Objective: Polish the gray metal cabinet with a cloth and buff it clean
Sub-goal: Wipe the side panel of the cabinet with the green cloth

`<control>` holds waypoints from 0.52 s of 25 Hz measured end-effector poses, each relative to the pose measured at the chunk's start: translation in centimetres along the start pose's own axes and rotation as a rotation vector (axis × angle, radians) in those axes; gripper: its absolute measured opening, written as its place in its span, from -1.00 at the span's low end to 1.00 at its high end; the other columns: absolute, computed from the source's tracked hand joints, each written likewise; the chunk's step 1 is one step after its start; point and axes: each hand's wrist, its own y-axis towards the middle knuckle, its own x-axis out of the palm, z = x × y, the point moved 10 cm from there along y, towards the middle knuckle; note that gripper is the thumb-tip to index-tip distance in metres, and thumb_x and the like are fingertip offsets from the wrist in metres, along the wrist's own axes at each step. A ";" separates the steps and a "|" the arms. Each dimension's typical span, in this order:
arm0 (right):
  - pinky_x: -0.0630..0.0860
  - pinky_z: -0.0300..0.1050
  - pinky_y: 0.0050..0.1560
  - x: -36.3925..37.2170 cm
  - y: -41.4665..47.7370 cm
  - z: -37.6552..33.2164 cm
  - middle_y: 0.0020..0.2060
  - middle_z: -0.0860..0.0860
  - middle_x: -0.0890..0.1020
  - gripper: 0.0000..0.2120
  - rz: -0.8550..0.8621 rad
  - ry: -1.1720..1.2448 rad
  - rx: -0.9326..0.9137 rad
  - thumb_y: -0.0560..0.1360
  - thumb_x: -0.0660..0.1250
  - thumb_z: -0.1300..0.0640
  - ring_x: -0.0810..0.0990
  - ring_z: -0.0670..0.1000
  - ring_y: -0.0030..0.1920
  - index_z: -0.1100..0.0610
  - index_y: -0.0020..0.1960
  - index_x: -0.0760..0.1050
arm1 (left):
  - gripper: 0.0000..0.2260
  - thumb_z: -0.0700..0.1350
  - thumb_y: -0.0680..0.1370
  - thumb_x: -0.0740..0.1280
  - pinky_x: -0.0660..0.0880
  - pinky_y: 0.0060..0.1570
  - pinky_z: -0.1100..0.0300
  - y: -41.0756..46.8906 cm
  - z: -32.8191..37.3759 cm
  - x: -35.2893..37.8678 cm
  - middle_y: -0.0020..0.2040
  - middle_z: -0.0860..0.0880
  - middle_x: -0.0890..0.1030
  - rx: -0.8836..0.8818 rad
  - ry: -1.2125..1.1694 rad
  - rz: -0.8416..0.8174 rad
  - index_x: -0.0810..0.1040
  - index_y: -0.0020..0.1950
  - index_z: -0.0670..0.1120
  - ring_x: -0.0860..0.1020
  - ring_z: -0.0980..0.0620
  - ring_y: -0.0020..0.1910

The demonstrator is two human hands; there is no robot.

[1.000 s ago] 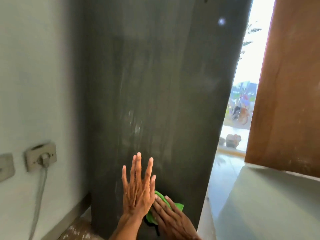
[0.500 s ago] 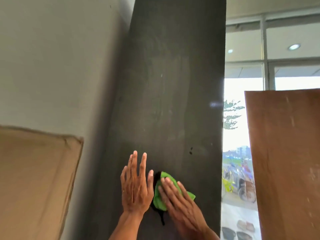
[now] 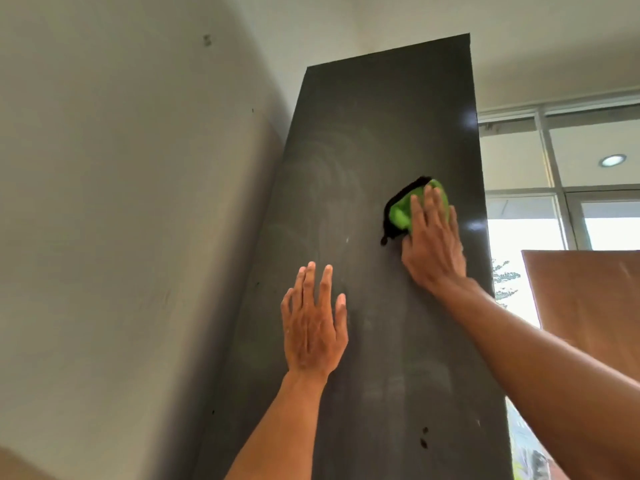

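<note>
The gray metal cabinet (image 3: 377, 341) stands upright, a tall, dark, matte slab. Its broad flat side shows faint pale swirled smears across the upper half and a few small dark specks near the bottom. The cloth (image 3: 401, 213) is bright green with a black edge, bunched flat against the upper right of that side under the right hand (image 3: 433, 252)

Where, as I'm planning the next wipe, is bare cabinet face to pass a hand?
The cabinet is bare above the cloth to its top edge, left of the cloth toward the wall, and below the left hand. Crowded: right side, where the right hand presses the cloth.
</note>
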 end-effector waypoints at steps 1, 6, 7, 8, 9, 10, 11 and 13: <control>-0.09 0.17 0.62 0.6 2.0 1.5 0.63 0.23 0.05 -0.31 -0.024 -0.001 0.091 0.54 0.27 0.19 -0.06 0.17 0.64 0.26 0.62 0.13 | -0.53 0.08 0.69 0.07 0.36 0.42 -0.08 0.7 -0.3 0.5 0.57 -0.12 0.35 -0.007 0.003 0.005 0.34 0.57 -0.03 0.29 -0.11 0.58; -0.16 0.16 0.60 4.3 8.0 -0.6 0.62 0.25 0.04 -0.32 -0.055 -0.113 0.215 0.60 0.16 -0.01 -0.05 0.20 0.64 0.24 0.63 0.07 | -0.54 0.09 0.69 0.05 0.40 0.40 -0.12 2.0 -2.9 2.3 0.56 -0.12 0.37 -0.152 -0.007 0.059 0.38 0.55 -0.03 0.31 -0.12 0.56; -0.13 0.17 0.59 5.3 9.1 -2.7 0.62 0.26 0.05 -0.31 -0.075 -0.108 0.178 0.60 0.16 -0.02 -0.04 0.21 0.63 0.24 0.63 0.07 | -0.53 0.09 0.69 0.04 0.39 0.40 -0.13 1.7 -3.2 2.7 0.56 -0.12 0.37 -0.177 -0.014 0.065 0.38 0.54 -0.03 0.31 -0.12 0.56; -0.11 0.18 0.59 6.4 9.9 -5.2 0.62 0.26 0.05 -0.31 -0.109 -0.103 0.122 0.60 0.16 -0.02 -0.03 0.22 0.63 0.24 0.63 0.07 | -0.53 0.09 0.68 0.04 0.39 0.40 -0.13 1.4 -3.3 3.2 0.56 -0.12 0.37 -0.183 -0.016 0.066 0.39 0.54 -0.03 0.31 -0.12 0.56; -0.10 0.17 0.59 7.7 10.2 -8.3 0.62 0.26 0.05 -0.32 -0.148 -0.102 0.046 0.61 0.16 -0.02 -0.03 0.22 0.63 0.23 0.63 0.07 | -0.53 0.09 0.68 0.04 0.39 0.39 -0.13 1.3 -3.4 3.6 0.55 -0.12 0.38 -0.178 -0.013 0.073 0.39 0.54 -0.04 0.31 -0.13 0.56; -0.10 0.16 0.59 9.1 9.8 -11.7 0.62 0.24 0.04 -0.33 -0.201 -0.100 -0.055 0.61 0.15 -0.01 -0.03 0.20 0.63 0.22 0.64 0.07 | -0.53 0.09 0.68 0.05 0.39 0.38 -0.13 1.2 -3.6 3.8 0.55 -0.13 0.39 -0.177 -0.011 0.083 0.40 0.53 -0.04 0.32 -0.13 0.55; -0.12 0.14 0.60 10.6 8.8 -14.9 0.63 0.22 0.02 -0.34 -0.263 -0.104 -0.171 0.61 0.13 -0.01 -0.05 0.17 0.64 0.20 0.64 0.06 | -0.53 0.09 0.68 0.05 0.39 0.37 -0.13 1.3 -3.8 3.9 0.54 -0.13 0.39 -0.187 -0.014 0.090 0.41 0.53 -0.05 0.33 -0.14 0.54; -0.19 0.12 0.60 13.2 6.5 -18.6 0.65 0.15 -0.04 -0.36 -0.378 -0.139 -0.360 0.65 0.08 -0.02 -0.11 0.11 0.65 0.14 0.66 0.00 | -0.52 0.10 0.68 0.04 0.38 0.37 -0.15 1.6 -4.7 3.8 0.54 -0.15 0.39 -0.236 -0.013 0.095 0.40 0.53 -0.06 0.33 -0.16 0.54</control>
